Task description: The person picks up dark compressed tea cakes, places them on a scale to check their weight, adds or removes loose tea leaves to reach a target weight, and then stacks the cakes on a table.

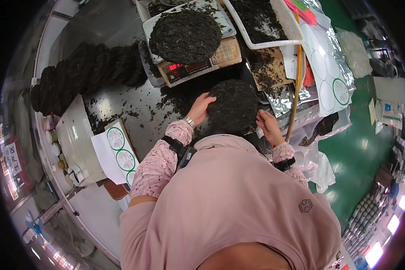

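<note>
A round, flat sheet of dark dried seaweed [233, 107] is upright or tilted before my body. My left hand [201, 106] grips its left edge, thumb on the near face. My right hand [267, 125] is at its lower right edge with fingers curled; whether it grips the sheet I cannot tell. Beyond them, another dark round sheet [186, 36] lies on the tray of a digital scale [202, 64] with a lit red display. A long overlapping row of such dark rounds [98, 69] rests on the metal table to the left.
A white plastic bin [292, 25] with dark flakes stands at the back right. A yellow stick [296, 91] leans beside sheets of round labels [324, 67]. More labels [121, 148] lie at the left. Dark crumbs are scattered over the metal table [130, 111].
</note>
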`<state>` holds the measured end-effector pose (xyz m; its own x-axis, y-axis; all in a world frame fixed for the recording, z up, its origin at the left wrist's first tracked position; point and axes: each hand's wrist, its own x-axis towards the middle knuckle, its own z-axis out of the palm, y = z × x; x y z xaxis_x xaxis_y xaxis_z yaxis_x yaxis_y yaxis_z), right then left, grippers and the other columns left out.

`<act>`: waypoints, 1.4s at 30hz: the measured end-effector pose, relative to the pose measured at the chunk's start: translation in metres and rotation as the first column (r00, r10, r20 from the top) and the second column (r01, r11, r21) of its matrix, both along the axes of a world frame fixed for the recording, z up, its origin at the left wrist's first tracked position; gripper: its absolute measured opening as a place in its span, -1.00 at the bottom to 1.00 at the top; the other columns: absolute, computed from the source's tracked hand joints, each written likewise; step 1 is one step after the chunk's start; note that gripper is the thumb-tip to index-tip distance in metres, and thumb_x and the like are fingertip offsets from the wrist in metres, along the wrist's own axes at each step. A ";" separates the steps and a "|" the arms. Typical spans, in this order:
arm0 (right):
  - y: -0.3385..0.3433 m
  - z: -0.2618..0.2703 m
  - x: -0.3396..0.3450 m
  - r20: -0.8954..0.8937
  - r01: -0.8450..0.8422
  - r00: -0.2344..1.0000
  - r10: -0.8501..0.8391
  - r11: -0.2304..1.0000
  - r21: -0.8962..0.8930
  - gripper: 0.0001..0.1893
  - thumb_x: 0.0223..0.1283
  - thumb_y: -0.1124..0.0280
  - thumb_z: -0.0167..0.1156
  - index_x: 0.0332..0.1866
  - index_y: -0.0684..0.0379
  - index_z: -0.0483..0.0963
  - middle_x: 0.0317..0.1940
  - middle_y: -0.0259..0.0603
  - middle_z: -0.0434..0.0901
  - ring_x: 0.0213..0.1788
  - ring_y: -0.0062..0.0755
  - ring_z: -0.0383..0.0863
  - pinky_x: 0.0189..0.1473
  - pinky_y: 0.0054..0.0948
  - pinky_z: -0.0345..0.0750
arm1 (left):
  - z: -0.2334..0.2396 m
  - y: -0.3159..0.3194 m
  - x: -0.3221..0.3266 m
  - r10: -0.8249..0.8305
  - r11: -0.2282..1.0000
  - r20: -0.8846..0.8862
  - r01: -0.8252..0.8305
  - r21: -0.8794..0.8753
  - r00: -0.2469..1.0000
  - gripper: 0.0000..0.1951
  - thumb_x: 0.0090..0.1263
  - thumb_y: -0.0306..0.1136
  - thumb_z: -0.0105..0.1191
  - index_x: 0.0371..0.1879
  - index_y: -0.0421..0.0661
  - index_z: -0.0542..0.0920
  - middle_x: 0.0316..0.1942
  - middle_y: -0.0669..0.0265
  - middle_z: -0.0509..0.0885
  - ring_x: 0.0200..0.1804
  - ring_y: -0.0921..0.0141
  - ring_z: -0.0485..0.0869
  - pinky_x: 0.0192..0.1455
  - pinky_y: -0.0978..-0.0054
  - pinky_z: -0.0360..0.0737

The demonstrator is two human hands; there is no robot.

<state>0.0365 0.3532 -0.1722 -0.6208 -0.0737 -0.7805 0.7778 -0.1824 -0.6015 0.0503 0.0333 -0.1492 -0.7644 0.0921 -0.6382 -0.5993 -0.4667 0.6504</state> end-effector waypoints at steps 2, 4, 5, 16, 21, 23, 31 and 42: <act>-0.008 0.001 0.004 0.028 -0.014 1.000 0.013 1.000 0.018 -0.68 0.48 0.14 0.16 0.08 0.16 0.50 -0.17 -0.41 0.56 -0.15 -0.64 0.55 -0.03 -0.53 0.60 | -0.002 0.009 0.000 -0.084 0.944 0.032 0.089 -0.317 0.996 -0.37 0.43 -0.15 0.20 0.37 -0.24 0.37 0.23 0.15 0.49 0.27 0.21 0.48 0.33 0.28 0.44; -0.013 0.006 0.003 0.051 -0.048 0.997 0.050 0.998 -0.033 -0.61 0.48 -0.01 0.13 0.06 0.12 0.48 -0.24 -0.49 0.48 -0.25 -0.68 0.44 -0.04 -0.52 0.57 | -0.016 0.007 0.001 -0.204 0.764 -0.083 0.105 -0.636 0.975 -0.29 0.39 -0.12 0.23 0.41 -0.27 0.32 0.21 0.03 0.49 0.24 0.13 0.49 0.31 0.24 0.45; -0.012 0.007 0.003 0.063 -0.048 0.997 0.049 0.999 -0.017 -0.52 0.49 -0.03 0.10 0.20 0.18 0.40 -0.05 -0.39 0.46 -0.05 -0.56 0.42 0.10 -0.43 0.50 | -0.026 0.006 0.003 -0.274 0.635 -0.124 0.083 -0.768 0.954 -0.25 0.38 -0.10 0.25 0.43 -0.29 0.29 0.21 -0.03 0.48 0.23 0.10 0.50 0.29 0.21 0.46; -0.039 0.064 -0.165 -0.667 0.107 0.721 0.188 0.921 0.375 -0.58 0.44 0.25 0.20 0.20 0.39 0.50 0.01 -0.13 0.66 0.04 -0.43 0.64 0.11 -0.47 0.53 | 0.017 -0.004 -0.003 -0.414 0.573 -0.302 -0.012 -0.819 0.859 -0.37 0.45 -0.24 0.20 0.41 -0.23 0.30 0.34 0.03 0.35 0.34 0.14 0.46 0.37 0.23 0.44; -0.058 0.054 -0.303 -0.755 0.137 0.622 0.208 0.921 0.366 -0.50 0.36 0.21 0.27 0.22 0.40 0.49 -0.03 -0.10 0.66 -0.03 -0.39 0.62 0.06 -0.43 0.53 | 0.039 -0.020 -0.010 -0.272 0.654 -0.306 -0.058 -0.754 0.912 -0.47 0.50 -0.31 0.16 0.38 -0.22 0.36 0.26 0.08 0.42 0.23 0.24 0.56 0.27 0.34 0.53; -0.067 0.038 -0.369 -0.712 0.074 0.641 0.286 0.900 0.429 -0.43 0.31 0.18 0.30 0.26 0.42 0.46 0.06 0.00 0.65 0.11 -0.28 0.63 0.16 -0.40 0.51 | 0.034 -0.030 -0.012 -0.186 0.700 -0.312 -0.097 -0.707 0.932 -0.48 0.51 -0.32 0.15 0.37 -0.23 0.36 0.23 0.10 0.45 0.21 0.27 0.58 0.24 0.37 0.54; -0.097 -0.022 -0.548 -0.473 0.167 0.662 0.581 0.501 0.849 0.08 0.13 -0.37 0.19 0.51 0.35 0.14 0.37 0.43 0.30 0.43 0.32 0.30 0.44 -0.04 0.31 | 0.036 -0.041 -0.002 -0.084 0.803 -0.222 -0.066 -0.593 0.971 -0.54 0.55 -0.35 0.11 0.36 -0.22 0.40 0.18 0.19 0.61 0.02 0.48 0.67 0.10 0.48 0.60; -0.186 -0.018 -0.537 -0.290 -0.209 0.388 0.875 0.390 0.897 0.10 -0.07 -0.54 0.21 0.55 -0.09 0.21 0.49 0.36 0.06 0.49 0.51 0.08 0.48 0.18 0.14 | 0.012 -0.044 -0.002 -0.043 0.870 -0.159 -0.041 -0.492 0.986 -0.64 0.58 -0.45 0.02 0.31 -0.20 0.44 0.12 0.18 0.67 0.06 0.43 0.70 0.13 0.49 0.61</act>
